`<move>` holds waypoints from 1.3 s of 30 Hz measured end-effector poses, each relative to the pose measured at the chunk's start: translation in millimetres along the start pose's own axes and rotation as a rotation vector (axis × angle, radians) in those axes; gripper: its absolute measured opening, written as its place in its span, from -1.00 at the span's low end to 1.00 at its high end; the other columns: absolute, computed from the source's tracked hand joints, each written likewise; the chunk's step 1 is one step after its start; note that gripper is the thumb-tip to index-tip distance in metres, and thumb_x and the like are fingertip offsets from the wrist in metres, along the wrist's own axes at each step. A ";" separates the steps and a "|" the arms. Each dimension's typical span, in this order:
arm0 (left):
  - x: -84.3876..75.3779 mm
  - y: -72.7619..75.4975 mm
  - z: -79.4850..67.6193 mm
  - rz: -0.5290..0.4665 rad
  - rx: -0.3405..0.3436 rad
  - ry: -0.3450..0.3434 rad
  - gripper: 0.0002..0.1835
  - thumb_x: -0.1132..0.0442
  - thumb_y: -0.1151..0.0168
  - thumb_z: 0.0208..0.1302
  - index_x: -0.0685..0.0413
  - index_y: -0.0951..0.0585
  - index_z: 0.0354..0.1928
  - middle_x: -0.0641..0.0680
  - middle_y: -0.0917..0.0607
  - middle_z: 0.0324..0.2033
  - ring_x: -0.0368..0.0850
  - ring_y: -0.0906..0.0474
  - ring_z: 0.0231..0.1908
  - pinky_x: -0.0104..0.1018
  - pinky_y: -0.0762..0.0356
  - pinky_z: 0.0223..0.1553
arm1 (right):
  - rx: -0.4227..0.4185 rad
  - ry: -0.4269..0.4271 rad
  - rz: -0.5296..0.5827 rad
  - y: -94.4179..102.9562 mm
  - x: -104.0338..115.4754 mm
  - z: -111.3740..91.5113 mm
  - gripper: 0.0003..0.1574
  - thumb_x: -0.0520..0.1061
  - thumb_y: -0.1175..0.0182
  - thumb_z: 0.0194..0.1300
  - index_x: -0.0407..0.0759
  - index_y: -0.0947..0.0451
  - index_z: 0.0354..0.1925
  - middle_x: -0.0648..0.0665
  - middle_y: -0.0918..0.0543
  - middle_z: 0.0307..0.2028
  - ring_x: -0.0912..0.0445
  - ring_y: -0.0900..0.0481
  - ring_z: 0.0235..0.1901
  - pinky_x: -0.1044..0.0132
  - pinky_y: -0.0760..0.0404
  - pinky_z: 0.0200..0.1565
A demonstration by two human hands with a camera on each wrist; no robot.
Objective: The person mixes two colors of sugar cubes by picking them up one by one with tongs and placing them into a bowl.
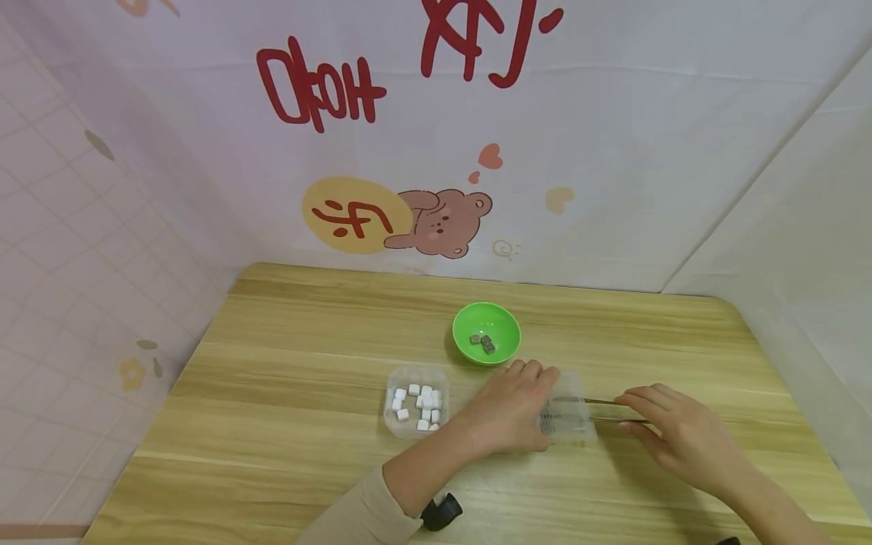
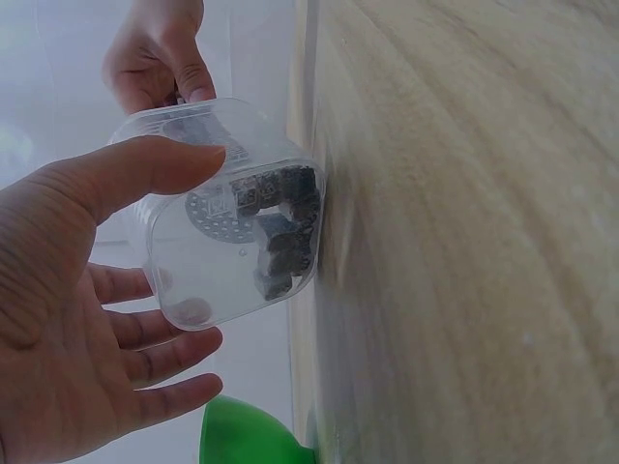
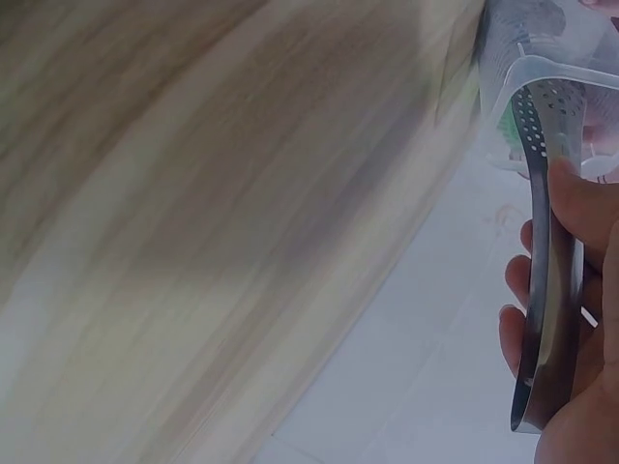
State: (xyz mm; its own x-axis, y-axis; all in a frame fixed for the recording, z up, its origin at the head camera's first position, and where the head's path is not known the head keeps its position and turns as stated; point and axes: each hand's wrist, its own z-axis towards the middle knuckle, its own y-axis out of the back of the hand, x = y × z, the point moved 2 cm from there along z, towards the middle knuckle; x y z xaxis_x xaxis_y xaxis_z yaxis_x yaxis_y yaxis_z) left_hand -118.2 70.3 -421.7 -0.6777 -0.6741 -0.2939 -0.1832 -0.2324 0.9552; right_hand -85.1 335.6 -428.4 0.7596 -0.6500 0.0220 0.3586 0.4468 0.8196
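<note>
At the wood-grain table [image 1: 272, 424], the left hand [image 1: 511, 409] grips a clear container [image 1: 571, 409], partly hiding it; the right hand [image 1: 681, 431] pinches metal tongs [image 3: 553, 367], their tips hazy inside.

Tabletop [image 1: 272, 341]: light wood-grain, rounded back corners. Directly on it: green bowl [image 1: 506, 325], upright, toward the back; clear square tub [image 1: 409, 434], upright, nearer and left, apart from bowl. A second clear tub [image 1: 575, 431], tipped sideways, contact unclear.
</note>
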 end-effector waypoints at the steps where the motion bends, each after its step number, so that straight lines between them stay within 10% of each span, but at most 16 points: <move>1: -0.1 -0.1 0.0 0.002 0.000 0.000 -0.15 -0.08 -0.64 -0.03 -0.03 -0.43 0.28 -0.11 -0.47 -0.11 -0.22 -0.34 -0.12 -0.40 -0.39 -0.05 | -0.002 0.006 0.001 -0.5 0.2 0.4 -0.37 0.27 0.01 0.62 -0.15 -0.77 -0.13 0.03 -0.76 -0.19 0.12 -0.70 -0.28 0.32 -0.62 -0.20; 39: -0.7 1.6 -1.2 -0.016 0.014 0.012 -0.17 -0.03 -0.63 -0.03 -0.04 -0.43 0.28 -0.13 -0.44 -0.14 -0.22 -0.31 -0.14 -0.40 -0.35 -0.04 | -0.069 0.004 0.050 8.4 -0.3 -1.2 -0.38 0.18 0.01 0.66 -0.24 -0.77 -0.18 -0.03 -0.75 -0.24 0.14 -0.66 -0.34 0.53 -0.57 -0.23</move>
State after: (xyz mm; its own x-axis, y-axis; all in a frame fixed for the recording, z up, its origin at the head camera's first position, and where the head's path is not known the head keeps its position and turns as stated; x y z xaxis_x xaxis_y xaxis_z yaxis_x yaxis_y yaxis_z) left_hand -117.1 69.6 -420.0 -0.6663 -0.6785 -0.3092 -0.2035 -0.2334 0.9508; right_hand -81.7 340.2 -422.2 0.7797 -0.6234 0.0589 0.3568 0.5196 0.7763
